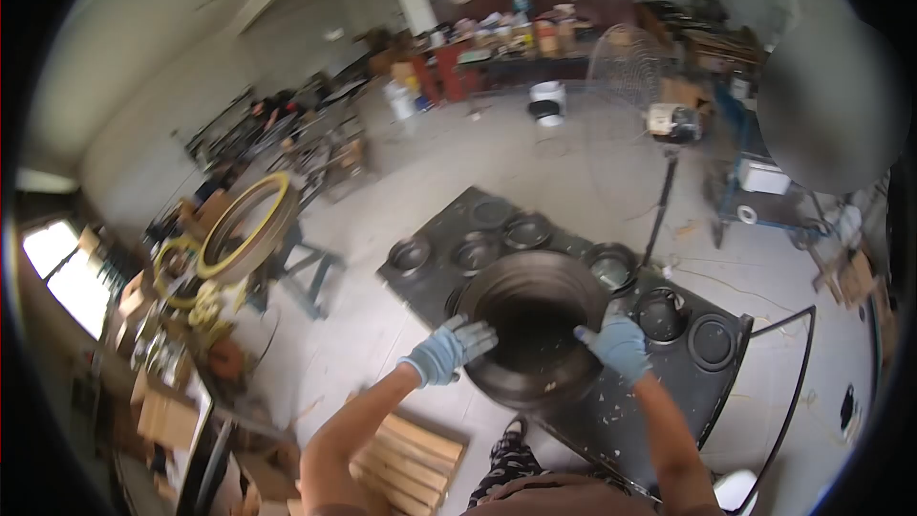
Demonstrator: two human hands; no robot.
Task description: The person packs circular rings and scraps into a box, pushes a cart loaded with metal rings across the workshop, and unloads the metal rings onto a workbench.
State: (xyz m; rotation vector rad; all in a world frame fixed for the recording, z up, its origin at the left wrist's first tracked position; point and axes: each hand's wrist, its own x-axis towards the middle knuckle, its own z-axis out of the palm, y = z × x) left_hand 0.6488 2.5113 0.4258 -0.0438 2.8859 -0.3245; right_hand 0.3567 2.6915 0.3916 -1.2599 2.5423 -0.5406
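Observation:
A large dark round vessel (487, 377) with a deep hollow stands at the near edge of a black table (650, 430). My left hand (448, 350), in a light blue glove, lies against its left rim with the fingers stretched out. On the right rim rests my right hand (619, 345), gloved the same way, its fingers apart and partly over the edge. Neither hand is wrapped round anything. Behind the vessel, several smaller round dark parts sit on the table, among them a ring (712, 341) at the right and a dish (410, 255) at the left.
A wooden pallet (406, 463) lies on the floor at the lower left. A large yellow-edged ring (246, 229) rests on a stand further left. Beyond the table stands a fan (673, 122) on a pole. A bent black bar (798, 387) rises at the right.

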